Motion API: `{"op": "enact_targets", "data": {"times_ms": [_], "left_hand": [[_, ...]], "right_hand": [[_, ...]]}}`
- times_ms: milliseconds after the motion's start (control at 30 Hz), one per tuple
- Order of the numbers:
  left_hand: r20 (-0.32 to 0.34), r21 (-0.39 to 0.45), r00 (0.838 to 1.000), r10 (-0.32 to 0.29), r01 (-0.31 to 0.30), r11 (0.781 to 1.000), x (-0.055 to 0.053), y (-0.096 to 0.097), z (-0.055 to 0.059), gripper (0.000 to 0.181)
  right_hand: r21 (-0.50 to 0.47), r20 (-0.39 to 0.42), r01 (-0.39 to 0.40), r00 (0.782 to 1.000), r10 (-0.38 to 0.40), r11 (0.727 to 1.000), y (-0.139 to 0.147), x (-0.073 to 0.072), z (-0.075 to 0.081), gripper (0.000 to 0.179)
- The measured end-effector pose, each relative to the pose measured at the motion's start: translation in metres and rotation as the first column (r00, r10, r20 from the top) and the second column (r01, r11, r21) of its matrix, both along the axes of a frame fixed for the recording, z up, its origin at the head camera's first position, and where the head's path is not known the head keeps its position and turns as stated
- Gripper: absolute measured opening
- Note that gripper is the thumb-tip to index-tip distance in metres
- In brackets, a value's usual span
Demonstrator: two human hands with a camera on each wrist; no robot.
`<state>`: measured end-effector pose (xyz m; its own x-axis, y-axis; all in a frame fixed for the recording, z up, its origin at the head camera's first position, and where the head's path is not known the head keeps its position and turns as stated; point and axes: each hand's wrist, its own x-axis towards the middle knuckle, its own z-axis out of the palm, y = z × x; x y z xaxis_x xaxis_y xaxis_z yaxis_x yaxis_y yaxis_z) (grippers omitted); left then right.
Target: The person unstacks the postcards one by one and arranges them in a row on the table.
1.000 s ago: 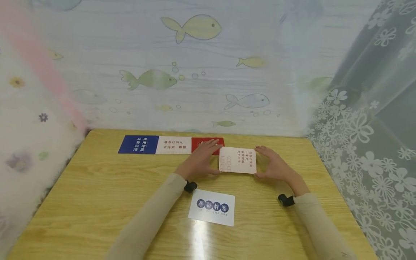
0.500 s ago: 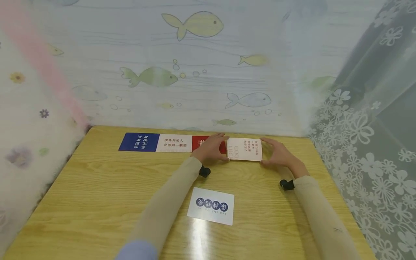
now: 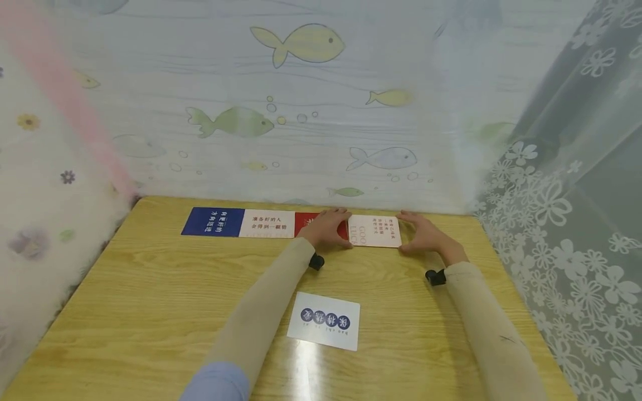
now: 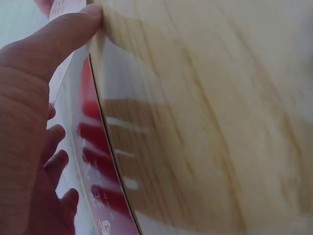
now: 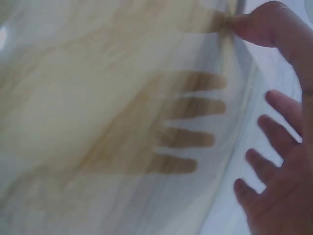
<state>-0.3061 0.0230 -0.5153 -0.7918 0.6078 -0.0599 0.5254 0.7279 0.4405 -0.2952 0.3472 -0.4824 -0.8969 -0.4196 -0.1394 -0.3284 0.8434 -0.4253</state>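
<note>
Both hands hold a white card (image 3: 375, 231) with red lettering and "GOOD LUCK" print at the right end of a row of cards. My left hand (image 3: 328, 228) grips its left corners between thumb and fingers, reaching over a red card (image 3: 306, 221) that is partly hidden. On the card's right side, my right hand (image 3: 428, 236) pinches the corners the same way. In the left wrist view the thumb (image 4: 78, 27) presses at the card's near edge, above the red card's glossy strip. The right wrist view shows the right thumb (image 5: 259, 24) at the card's edge, other fingers spread.
Left of the red card lie a cream card (image 3: 267, 224) and a blue card (image 3: 213, 221). Nearer me, a white card with blue circles (image 3: 324, 323) lies on the wooden table (image 3: 150, 312). A fish-patterned curtain (image 3: 225, 167) hangs along the table's back edge.
Both hands have carried the white card back and slightly right, so that it now lines up beside the red card. Over the last half second they have barely shifted.
</note>
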Motion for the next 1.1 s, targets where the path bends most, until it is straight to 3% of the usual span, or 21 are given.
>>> {"op": "enact_targets", "data": {"times_ms": [300, 733, 1100], "left_hand": [[0.077, -0.047, 0.997, 0.005, -0.002, 0.999, 0.006, -0.002, 0.003, 0.090], [0.164, -0.012, 0.981, 0.101, -0.100, 0.995, 0.005, -0.005, 0.008, 0.091], [0.171, -0.021, 0.980, 0.098, -0.095, 0.995, 0.004, -0.008, 0.009, 0.087]], "right_hand": [[0.059, 0.124, -0.038, 0.992, 0.031, 0.998, -0.006, 0.004, 0.007, 0.089], [0.000, 0.112, -0.029, 0.993, 0.028, 1.000, -0.008, -0.006, 0.006, 0.089], [0.014, 0.122, -0.013, 0.992, 0.011, 1.000, -0.009, -0.003, 0.006, 0.088]]}}
